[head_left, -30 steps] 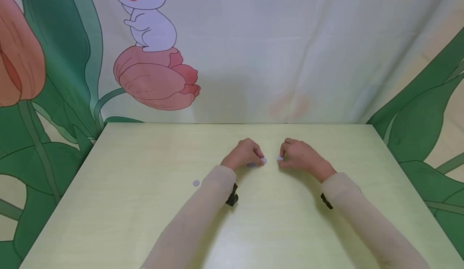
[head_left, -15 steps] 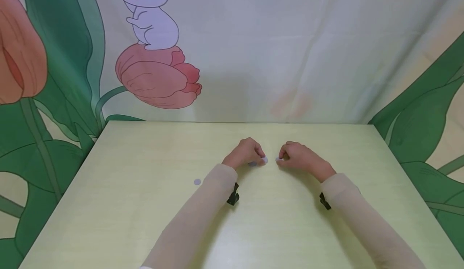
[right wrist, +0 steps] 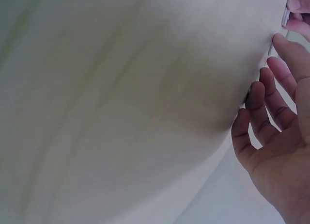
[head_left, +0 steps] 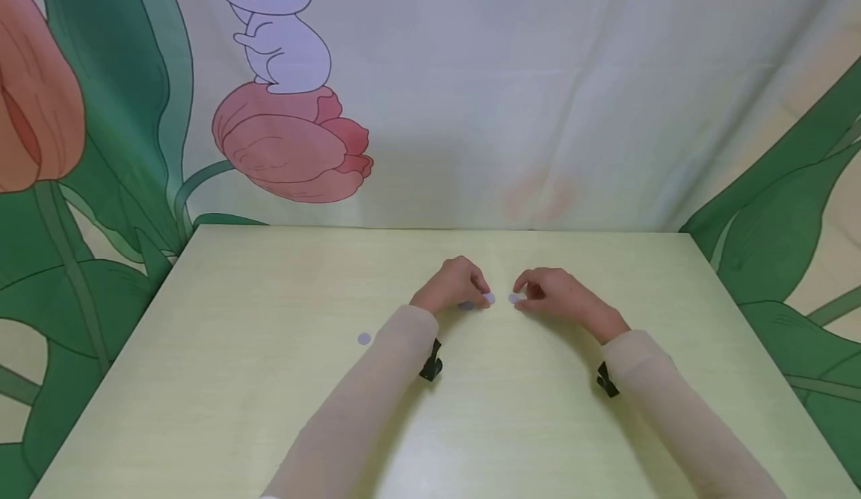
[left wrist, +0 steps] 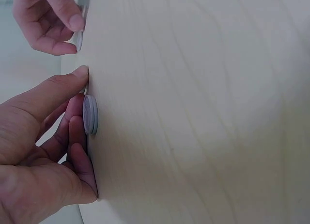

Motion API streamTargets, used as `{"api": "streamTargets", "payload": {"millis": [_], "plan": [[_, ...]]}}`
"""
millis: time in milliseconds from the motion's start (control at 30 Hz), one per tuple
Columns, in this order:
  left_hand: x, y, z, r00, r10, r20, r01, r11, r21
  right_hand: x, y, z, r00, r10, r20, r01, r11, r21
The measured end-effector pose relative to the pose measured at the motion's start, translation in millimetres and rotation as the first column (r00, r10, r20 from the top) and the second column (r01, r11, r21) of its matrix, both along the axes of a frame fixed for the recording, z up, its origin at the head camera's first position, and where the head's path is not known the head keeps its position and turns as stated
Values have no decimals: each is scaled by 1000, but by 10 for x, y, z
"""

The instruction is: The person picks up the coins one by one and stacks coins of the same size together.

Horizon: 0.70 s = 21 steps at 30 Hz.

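My left hand (head_left: 454,286) is low over the table, pinching a pale grey coin (head_left: 489,299) at its edge between thumb and fingers. Beside its curled fingers, two stacked coins (left wrist: 90,114) lie flat, partly under the hand in the head view. Facing it across a small gap, my right hand (head_left: 554,293) has thumb and forefinger at opposite edges of another coin (head_left: 514,299), which lies low at the tabletop. That hand's other fingers are loosely curled in the right wrist view (right wrist: 271,117). A further coin (head_left: 364,339) lies flat, left of the left forearm.
A pale wood-look table (head_left: 269,402) spans the lower view. Behind it hangs a cloth (head_left: 437,95) printed with tulips, leaves and a white animal. Both wrists carry black straps (head_left: 432,362) below beige sleeves.
My right hand has lowered its coin and shifted it slightly left, toward the left hand's coin. Its thumb and forefinger have spread a little wider. The left hand holds almost still.
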State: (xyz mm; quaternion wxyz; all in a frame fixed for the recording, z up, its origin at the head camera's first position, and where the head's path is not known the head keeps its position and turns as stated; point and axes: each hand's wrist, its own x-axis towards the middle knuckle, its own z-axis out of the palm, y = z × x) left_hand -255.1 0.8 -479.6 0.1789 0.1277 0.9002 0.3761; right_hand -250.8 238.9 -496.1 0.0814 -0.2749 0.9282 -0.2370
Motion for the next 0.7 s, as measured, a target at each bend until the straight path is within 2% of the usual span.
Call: {"api": "streamTargets", "payload": {"millis": [133,400,567,700], "plan": [[-9,-10,4,1000,-10,1,10,1000,0,-13,-27,-28,1000,-6,-9,6,1000,-18],[-16,-6,-26,1000,-13,-12,12,1000,-27,-31,-75,-27,999,-29,34,31,998,-57],[-21,-2,-39,999,-47,-18,46,998,-48,-34,-75,-32,998,-35,58,39,997,-62],[-27,-49,-68,997,-68,-27,67,998,-19,-40,-70,-49,996,-51,79,57,995,-77]]}}
